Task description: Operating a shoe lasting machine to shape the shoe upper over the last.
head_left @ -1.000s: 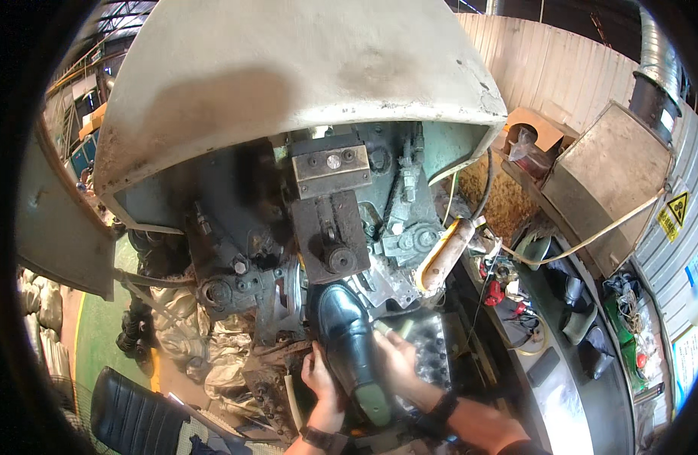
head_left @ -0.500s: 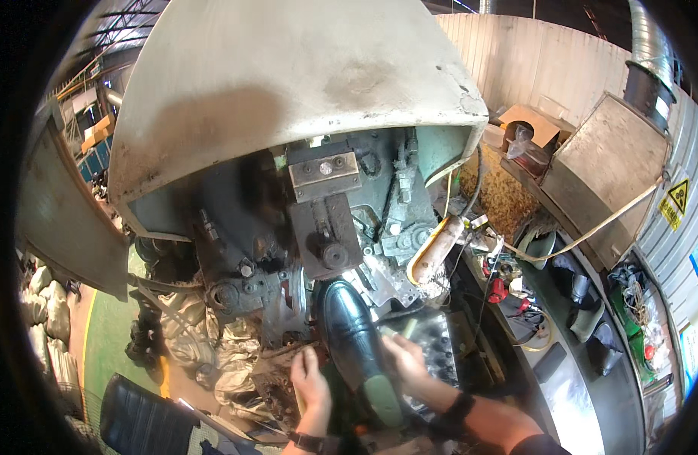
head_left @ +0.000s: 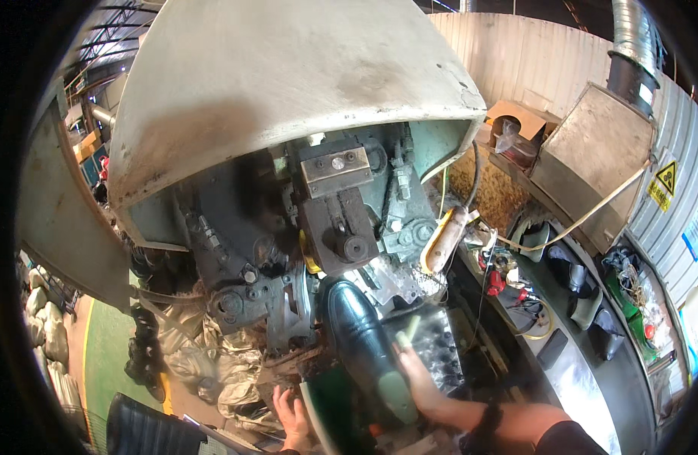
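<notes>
A black leather shoe (head_left: 356, 330) on a pale green last (head_left: 396, 394) lies lengthwise before me, its toe under the machine's dark block (head_left: 340, 231). My right hand (head_left: 419, 379) holds its right side near the heel; some of those fingers are hidden. Beside these fingertips shows a pale green stick-like piece (head_left: 413, 327), and I cannot tell whether it is held or worn. Left of the shoe, apart from it, my left hand (head_left: 290, 415) is open with fingers spread and nothing in it.
A large pale hood (head_left: 303, 68) overhangs the machine. On the right, a grey bench (head_left: 584, 394) carries dark shoe uppers (head_left: 569, 273), a yellow-edged lamp (head_left: 444, 241) and red-handled tools (head_left: 496, 283). Wrapped sacks (head_left: 239, 360) lie at lower left.
My left hand has come away from the shoe's side toward the lower left, its fingers spreading. The right hand stays at the shoe, slightly shifted. The whole view has turned a little.
</notes>
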A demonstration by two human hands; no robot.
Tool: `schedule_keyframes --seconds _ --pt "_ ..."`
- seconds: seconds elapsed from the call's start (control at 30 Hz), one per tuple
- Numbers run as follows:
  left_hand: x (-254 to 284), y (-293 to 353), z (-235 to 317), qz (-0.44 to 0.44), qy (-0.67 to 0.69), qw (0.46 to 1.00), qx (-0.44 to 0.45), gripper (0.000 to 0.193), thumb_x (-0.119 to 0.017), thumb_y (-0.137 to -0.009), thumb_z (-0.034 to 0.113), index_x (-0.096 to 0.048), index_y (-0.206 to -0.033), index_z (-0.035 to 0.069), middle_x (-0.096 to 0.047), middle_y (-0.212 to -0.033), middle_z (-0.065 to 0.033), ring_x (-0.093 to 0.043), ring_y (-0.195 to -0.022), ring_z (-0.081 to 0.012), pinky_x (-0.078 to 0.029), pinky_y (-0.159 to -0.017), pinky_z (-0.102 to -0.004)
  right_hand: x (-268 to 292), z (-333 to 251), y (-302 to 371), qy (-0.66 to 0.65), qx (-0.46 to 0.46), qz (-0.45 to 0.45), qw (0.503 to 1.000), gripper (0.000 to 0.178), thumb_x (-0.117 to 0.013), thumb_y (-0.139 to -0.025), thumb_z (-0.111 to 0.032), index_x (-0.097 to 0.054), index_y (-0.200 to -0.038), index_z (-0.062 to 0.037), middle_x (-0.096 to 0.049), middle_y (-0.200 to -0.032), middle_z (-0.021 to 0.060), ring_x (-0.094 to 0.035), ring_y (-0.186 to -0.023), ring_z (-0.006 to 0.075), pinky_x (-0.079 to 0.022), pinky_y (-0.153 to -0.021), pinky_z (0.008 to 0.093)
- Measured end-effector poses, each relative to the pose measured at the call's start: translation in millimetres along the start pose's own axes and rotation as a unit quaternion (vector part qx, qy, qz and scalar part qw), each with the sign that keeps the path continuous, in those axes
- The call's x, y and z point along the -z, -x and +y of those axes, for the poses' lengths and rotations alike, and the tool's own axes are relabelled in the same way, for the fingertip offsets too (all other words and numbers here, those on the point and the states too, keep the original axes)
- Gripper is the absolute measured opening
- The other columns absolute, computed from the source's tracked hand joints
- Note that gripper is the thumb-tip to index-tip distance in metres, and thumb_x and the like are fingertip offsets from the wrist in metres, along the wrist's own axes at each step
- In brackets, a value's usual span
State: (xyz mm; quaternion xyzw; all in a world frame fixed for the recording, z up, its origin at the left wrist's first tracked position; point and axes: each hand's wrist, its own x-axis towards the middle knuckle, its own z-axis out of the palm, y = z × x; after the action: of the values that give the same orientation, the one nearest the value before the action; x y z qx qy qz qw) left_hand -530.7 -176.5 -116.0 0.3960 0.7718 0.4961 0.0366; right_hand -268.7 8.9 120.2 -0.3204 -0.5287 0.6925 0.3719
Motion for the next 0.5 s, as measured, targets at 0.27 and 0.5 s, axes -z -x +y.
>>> schedule_keyframes --seconds 0.27,0.5 --pt "40.9 -23.4 74.0 0.179 0.080 0.979 0.050 0.036 -0.056 -0.095 0.010 -0.049 -0.126 -0.006 -0.046 -0.142 -0.0206 -0.044 -0.133 -0.0331 -0.032 -0.113 -0.0428 50.1 -39.4 4.5 0.188 -0.031 -0.076 0.979 0.063 -0.058 -0.102 -0.021 -0.029 -0.155 -0.0012 -0.057 -0.135 0.0200 -0.058 -0.120 0.0232 -0.047 -0.101 0.0352" --pt "26.1 -40.5 250.4 -0.047 0.235 0.970 -0.028 0.052 -0.058 -0.090 0.002 -0.043 -0.139 -0.005 -0.049 -0.141 -0.0172 -0.043 -0.137 -0.0264 -0.027 -0.119 -0.0384 122.0 -8.4 -8.0 0.569 -0.014 -0.147 0.809 0.053 -0.067 -0.092 -0.039 -0.056 -0.140 -0.0189 -0.072 -0.102 0.0206 -0.071 -0.089 0.0360 -0.058 -0.081 0.0415"
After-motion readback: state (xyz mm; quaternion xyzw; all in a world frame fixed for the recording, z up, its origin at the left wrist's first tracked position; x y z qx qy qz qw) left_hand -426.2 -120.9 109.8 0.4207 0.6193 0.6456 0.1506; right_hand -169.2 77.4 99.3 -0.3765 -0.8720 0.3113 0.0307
